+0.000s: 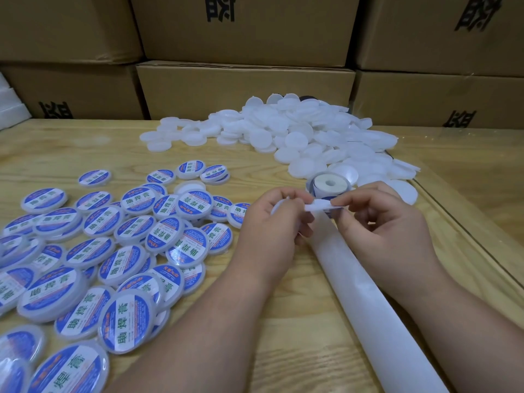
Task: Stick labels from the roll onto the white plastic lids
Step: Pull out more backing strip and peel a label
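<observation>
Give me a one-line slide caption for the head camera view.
Both hands peel a label beside the roll, between labelled and plain lids.

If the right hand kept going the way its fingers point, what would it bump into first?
The right hand points left, toward the left hand. It would probably meet the white strip pinched between them, then the left hand's fingers. Depth is hard to judge.

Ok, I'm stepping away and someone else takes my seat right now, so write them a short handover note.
Left hand holds a plain white plastic lid. Right hand pinches the white backing strip from the label roll, which stands just behind the hands.
Done: blue-labelled lids spread on the left of the wooden table.
Left: the pile of unlabelled white lids at the back.
</observation>
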Available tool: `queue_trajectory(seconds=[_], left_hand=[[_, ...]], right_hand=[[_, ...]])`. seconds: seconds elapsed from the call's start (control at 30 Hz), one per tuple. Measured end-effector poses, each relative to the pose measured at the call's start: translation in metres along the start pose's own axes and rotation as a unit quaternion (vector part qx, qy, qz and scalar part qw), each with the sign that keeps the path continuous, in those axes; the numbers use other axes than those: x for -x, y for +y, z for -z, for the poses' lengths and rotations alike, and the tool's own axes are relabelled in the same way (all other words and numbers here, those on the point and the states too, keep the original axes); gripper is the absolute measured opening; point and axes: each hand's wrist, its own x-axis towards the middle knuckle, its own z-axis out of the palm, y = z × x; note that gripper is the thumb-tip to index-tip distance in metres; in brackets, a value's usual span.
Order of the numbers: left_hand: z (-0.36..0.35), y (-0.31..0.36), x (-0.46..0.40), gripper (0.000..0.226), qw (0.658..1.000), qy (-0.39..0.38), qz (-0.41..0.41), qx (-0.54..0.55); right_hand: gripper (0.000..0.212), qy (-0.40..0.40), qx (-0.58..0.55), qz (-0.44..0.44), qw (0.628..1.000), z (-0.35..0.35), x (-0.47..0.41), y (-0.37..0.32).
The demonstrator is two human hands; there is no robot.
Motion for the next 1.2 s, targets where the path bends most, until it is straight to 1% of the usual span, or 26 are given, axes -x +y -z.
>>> queue_trajectory(seconds=[0.1,0.13,0.2,0.23,0.3,0.37,0.4,0.43,0.47,0.53,0.57,0.6,0.7,0.73,0.8,0.9,1.2], left_hand=[[0.003,0.002,-0.001,0.037,0.998,-0.012,-0.006,0.067],[0.005,0.002,-0.001,0.036,0.997,-0.006,-0.006,0.081],[0.007,0.001,-0.003,0.026,0.994,0.009,0.000,0.106],[0.008,0.001,-0.004,0.022,0.993,0.015,0.006,0.114],[0.010,0.002,-0.006,0.022,0.992,0.019,0.017,0.121],[0.011,0.003,-0.007,0.027,0.991,0.017,0.022,0.131],[0.011,0.004,-0.007,0.030,0.990,0.015,0.023,0.138],[0.011,0.004,-0.006,0.032,0.989,0.015,0.025,0.146],[0.011,0.004,-0.006,0.035,0.988,0.017,0.028,0.153],[0.011,0.004,-0.006,0.042,0.985,0.020,0.036,0.165],[0.010,0.003,-0.006,0.044,0.984,0.015,0.041,0.170],[0.009,0.003,-0.006,0.044,0.984,0.005,0.044,0.173],[0.007,0.002,-0.004,0.041,0.985,-0.016,0.049,0.163],[0.006,0.002,-0.004,0.039,0.986,-0.022,0.049,0.156],[0.006,0.003,-0.004,0.034,0.988,-0.038,0.047,0.142],[0.006,0.002,-0.005,0.039,0.988,-0.058,0.039,0.135],[0.009,-0.003,-0.007,0.035,0.994,-0.061,0.020,0.085]], right_hand=[[0.031,0.013,-0.064,-0.042,0.997,0.000,-0.001,-0.001],[0.030,0.013,-0.095,-0.073,0.993,0.001,-0.002,-0.002],[0.026,0.001,-0.175,-0.146,0.974,0.003,-0.003,-0.003],[0.023,-0.013,-0.233,-0.185,0.955,0.005,-0.004,-0.003],[0.022,-0.060,-0.351,-0.263,0.897,0.010,-0.009,0.000],[0.022,-0.128,-0.410,-0.331,0.840,0.016,-0.012,0.001],[0.023,-0.164,-0.419,-0.349,0.822,0.018,-0.013,0.002],[0.027,-0.198,-0.426,-0.358,0.807,0.020,-0.013,0.002],[0.037,-0.230,-0.436,-0.364,0.790,0.021,-0.013,0.003],[0.063,-0.281,-0.452,-0.377,0.758,0.023,-0.013,0.003],[0.071,-0.300,-0.451,-0.383,0.748,0.024,-0.013,0.002],[0.073,-0.319,-0.444,-0.384,0.744,0.025,-0.013,0.001],[0.062,-0.357,-0.422,-0.374,0.745,0.025,-0.013,-0.001],[0.062,-0.360,-0.419,-0.373,0.745,0.025,-0.013,-0.001],[0.071,-0.359,-0.418,-0.378,0.744,0.024,-0.013,-0.002],[0.084,-0.349,-0.415,-0.386,0.747,0.023,-0.013,-0.001],[0.084,-0.347,-0.422,-0.385,0.744,0.023,-0.013,0.000]])
